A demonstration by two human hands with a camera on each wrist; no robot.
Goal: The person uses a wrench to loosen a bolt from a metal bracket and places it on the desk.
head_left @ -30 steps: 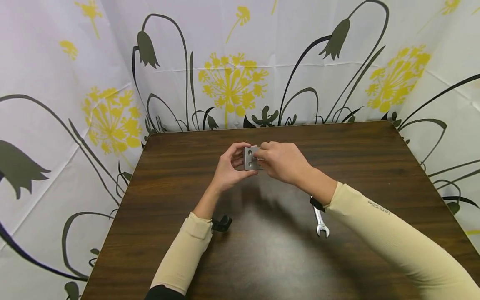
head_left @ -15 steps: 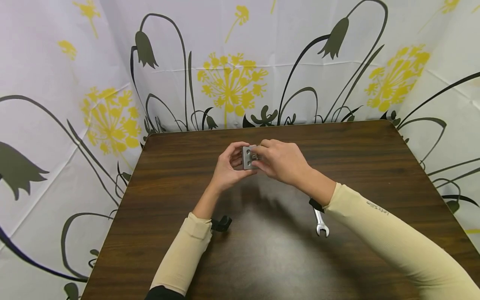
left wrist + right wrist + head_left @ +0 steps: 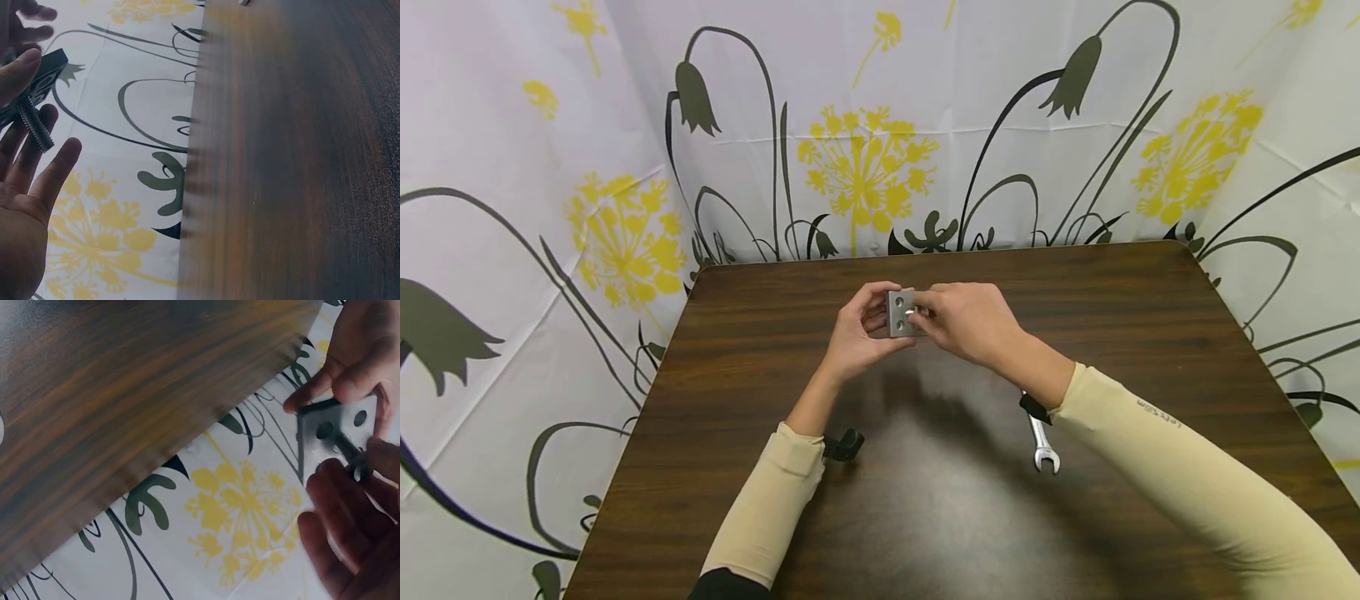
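A grey metal block (image 3: 898,323) with several round holes stands upright above the table, its edges between the thumb and fingers of my left hand (image 3: 854,340). My right hand (image 3: 973,321) pinches a shiny bolt (image 3: 913,312) at the block's face. The right wrist view shows the bolt's shank (image 3: 345,445) reaching the block (image 3: 309,439), with the right fingers (image 3: 337,506) around its outer end. In the left wrist view, a threaded shank (image 3: 36,128) juts out beside the dark block (image 3: 55,64). How deep the bolt sits is hidden.
An open-end wrench (image 3: 1042,446) lies on the brown wooden table (image 3: 955,500), partly under my right forearm. Black camera mounts (image 3: 844,446) sit at the wrists. A flower-print curtain (image 3: 865,75) hangs behind the table and at both sides.
My right fingers have shifted slightly on the bolt, opening and pinching again, so more of it shows now. The left hand and the block stay nearly in place.
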